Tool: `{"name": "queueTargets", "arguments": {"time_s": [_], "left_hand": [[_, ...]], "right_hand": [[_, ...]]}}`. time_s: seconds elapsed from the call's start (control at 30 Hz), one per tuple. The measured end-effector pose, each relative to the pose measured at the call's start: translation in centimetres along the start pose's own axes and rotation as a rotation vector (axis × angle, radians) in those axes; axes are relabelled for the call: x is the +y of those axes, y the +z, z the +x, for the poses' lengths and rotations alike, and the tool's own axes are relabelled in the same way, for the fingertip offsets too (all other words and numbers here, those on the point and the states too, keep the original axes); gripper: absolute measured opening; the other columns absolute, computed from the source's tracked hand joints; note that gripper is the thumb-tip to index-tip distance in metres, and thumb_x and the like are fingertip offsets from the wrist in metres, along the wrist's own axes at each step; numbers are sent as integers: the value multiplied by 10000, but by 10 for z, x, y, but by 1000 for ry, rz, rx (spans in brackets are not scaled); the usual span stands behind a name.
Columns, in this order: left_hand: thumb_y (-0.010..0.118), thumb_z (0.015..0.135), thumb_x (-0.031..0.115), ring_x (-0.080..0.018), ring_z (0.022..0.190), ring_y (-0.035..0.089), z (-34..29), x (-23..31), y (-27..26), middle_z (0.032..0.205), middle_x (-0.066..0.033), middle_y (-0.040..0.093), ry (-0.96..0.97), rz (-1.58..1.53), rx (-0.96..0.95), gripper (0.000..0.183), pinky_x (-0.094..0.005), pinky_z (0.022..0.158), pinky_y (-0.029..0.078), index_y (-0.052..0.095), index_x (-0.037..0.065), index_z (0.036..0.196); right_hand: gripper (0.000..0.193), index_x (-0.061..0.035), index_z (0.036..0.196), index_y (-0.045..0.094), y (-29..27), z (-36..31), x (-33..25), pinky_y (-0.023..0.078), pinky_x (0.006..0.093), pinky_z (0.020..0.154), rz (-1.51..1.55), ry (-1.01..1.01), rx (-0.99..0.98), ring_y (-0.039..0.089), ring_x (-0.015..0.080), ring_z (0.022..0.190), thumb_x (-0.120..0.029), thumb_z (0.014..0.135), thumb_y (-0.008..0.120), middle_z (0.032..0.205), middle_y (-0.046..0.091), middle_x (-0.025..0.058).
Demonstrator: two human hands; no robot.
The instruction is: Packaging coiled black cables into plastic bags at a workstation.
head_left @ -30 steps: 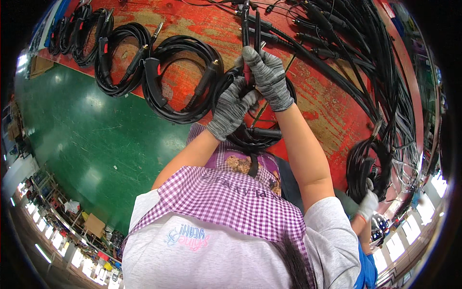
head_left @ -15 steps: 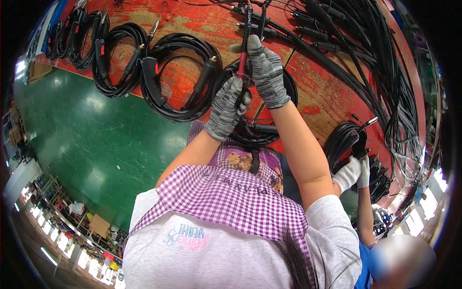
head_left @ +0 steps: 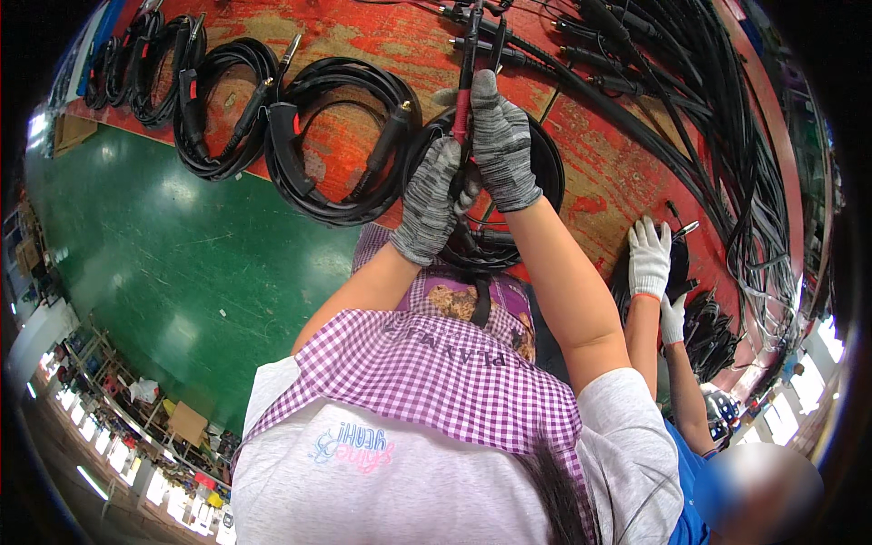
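Observation:
My left hand (head_left: 430, 202), in a grey knitted glove, is closed around the lower end of a slim piece, dark red at the bottom (head_left: 461, 115) and black above. My right hand (head_left: 503, 143), gloved alike, grips the same piece from the right side, its thumb lying along it. The piece points away from me toward the far edge of the table. A thinner black strand (head_left: 498, 44) stands just right of it. Under both hands lies a coil of black cable (head_left: 551, 173), partly hidden by them. What the curled fingertips touch underneath cannot be made out.
Coiled black cables with trigger handles (head_left: 350, 213) line the worn red table (head_left: 381, 32) to the left. Many loose black cables (head_left: 672, 136) heap at the right. A co-worker's white-gloved hand (head_left: 649, 259) is over a coil at my right. Green floor (head_left: 182, 236) lies left.
My hands have shifted only slightly, and less of the red part shows above them. At the right, one white-gloved hand of the co-worker has moved farther onto the table, fingers spread.

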State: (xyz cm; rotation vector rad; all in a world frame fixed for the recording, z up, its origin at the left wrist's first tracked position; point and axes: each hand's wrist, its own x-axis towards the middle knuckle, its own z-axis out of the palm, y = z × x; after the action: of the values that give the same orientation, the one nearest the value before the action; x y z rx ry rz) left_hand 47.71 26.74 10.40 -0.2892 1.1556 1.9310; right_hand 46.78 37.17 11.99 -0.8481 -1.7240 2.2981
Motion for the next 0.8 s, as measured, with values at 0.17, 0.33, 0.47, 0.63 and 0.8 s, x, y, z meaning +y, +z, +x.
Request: {"name": "queueTargets", "arguments": {"time_s": [0.17,0.33,0.47,0.63,0.8], "left_hand": [[412,864,419,-53,445,434,1,-6,-7,590,29,493,25,71,-55,304,-163,381,321,493,126,866],[402,883,359,-43,434,405,1,-7,-2,569,39,451,6,38,85,234,-171,375,317,476,137,890],[374,861,465,-44,432,423,1,-8,-6,576,32,476,24,142,21,350,-153,370,315,478,134,903],[322,847,533,-42,420,419,-2,1,3,558,23,470,27,104,23,434,-149,336,315,475,134,922],[254,818,609,-57,418,444,2,-7,1,561,5,493,-86,132,9,633,-160,325,330,426,82,1124]], "right_hand": [[455,-13,791,639,2,-3,-7,423,215,591,95,57,30,522,83,616,-430,840,464,698,613,39],[496,-12,791,627,2,-7,-5,427,223,599,58,-18,-13,532,93,622,-468,836,437,679,599,42],[441,-20,772,633,-6,-8,3,429,227,599,-78,-66,-66,542,104,624,-432,828,484,674,613,62],[443,-32,740,615,-18,-7,13,413,237,549,-165,-32,-139,513,102,561,-449,818,489,609,580,55],[433,-44,708,603,-27,1,17,400,237,518,-180,-1,-134,484,96,524,-454,806,508,568,547,25]]}}
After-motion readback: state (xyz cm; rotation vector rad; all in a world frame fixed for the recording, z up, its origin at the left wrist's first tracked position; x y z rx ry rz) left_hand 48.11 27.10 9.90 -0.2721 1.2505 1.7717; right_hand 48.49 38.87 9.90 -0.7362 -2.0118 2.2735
